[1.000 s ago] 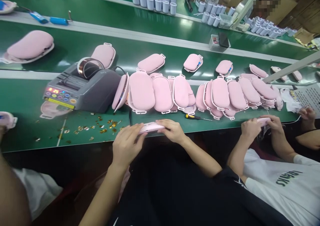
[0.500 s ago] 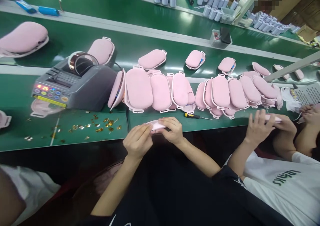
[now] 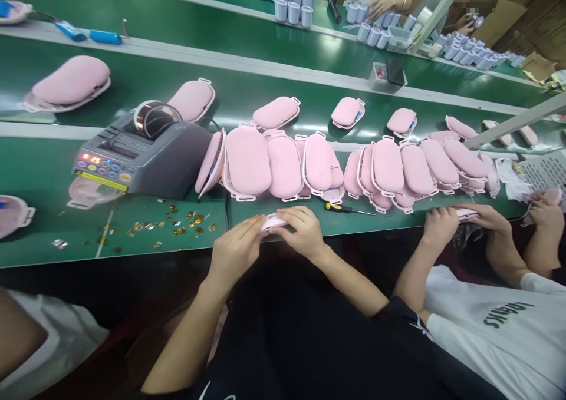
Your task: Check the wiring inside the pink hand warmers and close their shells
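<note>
Between my two hands is a pink plastic casing (image 3: 272, 222), held edge-up at the front edge of the green bench. My left hand (image 3: 236, 250) grips its left end, fingers wrapped over the top. On its right end, my right hand (image 3: 303, 229) is closed with the thumb below and fingers above. Much of the casing is hidden by my fingers. Just beyond my hands stand several pink casings (image 3: 247, 159) in a leaning row, with white looped rims. A yellow-and-black screwdriver (image 3: 338, 208) lies to the right of my right hand.
A grey tape dispenser (image 3: 145, 155) stands left, with gold tape scraps (image 3: 194, 220) before it. More pink casings (image 3: 276, 112) sit on the belt behind. To my right, a co-worker's hands (image 3: 442, 226) hold another casing. Lavender cylinders (image 3: 293, 12) stand across the line.
The casing in my hands has tilted, its left end lower, and my left hand has moved slightly left. The co-worker's near hand has closed onto their casing. The whole view has shifted slightly.
</note>
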Demonstrator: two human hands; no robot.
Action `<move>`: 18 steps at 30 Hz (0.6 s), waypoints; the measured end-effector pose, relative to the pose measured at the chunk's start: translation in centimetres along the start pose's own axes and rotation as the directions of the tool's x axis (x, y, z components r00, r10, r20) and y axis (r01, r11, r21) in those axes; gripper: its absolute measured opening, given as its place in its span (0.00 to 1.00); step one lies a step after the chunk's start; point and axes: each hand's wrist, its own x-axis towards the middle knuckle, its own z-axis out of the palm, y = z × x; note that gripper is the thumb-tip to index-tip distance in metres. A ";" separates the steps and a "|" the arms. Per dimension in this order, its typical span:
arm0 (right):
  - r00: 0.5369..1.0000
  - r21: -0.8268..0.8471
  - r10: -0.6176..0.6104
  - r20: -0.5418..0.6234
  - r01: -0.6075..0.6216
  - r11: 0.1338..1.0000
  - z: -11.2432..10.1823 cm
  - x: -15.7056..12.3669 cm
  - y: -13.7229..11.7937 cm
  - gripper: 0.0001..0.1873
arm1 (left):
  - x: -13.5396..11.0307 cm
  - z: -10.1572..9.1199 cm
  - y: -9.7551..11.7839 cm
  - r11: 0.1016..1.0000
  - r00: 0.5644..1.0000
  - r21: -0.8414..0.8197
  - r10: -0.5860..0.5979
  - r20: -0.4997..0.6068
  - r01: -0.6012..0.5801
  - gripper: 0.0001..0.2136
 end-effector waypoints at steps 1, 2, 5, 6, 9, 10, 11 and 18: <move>1.000 -0.007 0.008 0.010 -0.008 1.000 0.2 0.0 0.1 0.14 | -0.1 0.3 0.1 1.000 1.000 0.005 -0.010 -0.020 0.010 0.13; 1.000 -0.015 0.013 0.017 -0.013 1.000 0.4 -0.1 0.2 0.13 | -0.2 0.5 0.2 1.000 0.999 0.010 -0.017 -0.043 0.017 0.14; 1.000 -0.046 -0.001 0.029 0.002 0.999 0.4 0.0 0.3 0.13 | 0.0 0.6 0.5 1.000 0.995 0.019 -0.001 -0.100 0.002 0.15; 0.999 -0.057 -0.024 0.035 0.026 0.998 0.1 0.2 0.2 0.14 | 0.3 0.4 0.5 1.000 0.994 0.019 0.020 -0.109 -0.018 0.15; 0.987 -0.099 -0.139 0.079 0.147 0.984 -1.8 1.0 -0.5 0.15 | 1.9 -0.7 0.8 0.993 0.985 0.011 0.121 -0.119 -0.120 0.13; 0.979 -0.116 -0.176 0.100 0.187 0.975 -2.9 1.4 -0.7 0.14 | 2.5 -1.2 1.0 0.987 0.979 0.002 0.162 -0.122 -0.163 0.13; 0.972 -0.136 -0.201 0.119 0.217 0.967 -4.1 1.9 -1.0 0.13 | 3.0 -1.6 1.2 0.980 0.972 -0.007 0.197 -0.130 -0.200 0.15; 0.987 -0.396 0.134 -0.084 -0.157 0.905 -18.1 9.9 1.6 0.19 | 1.8 -2.0 0.0 0.992 0.834 0.012 0.112 -0.541 -0.125 0.44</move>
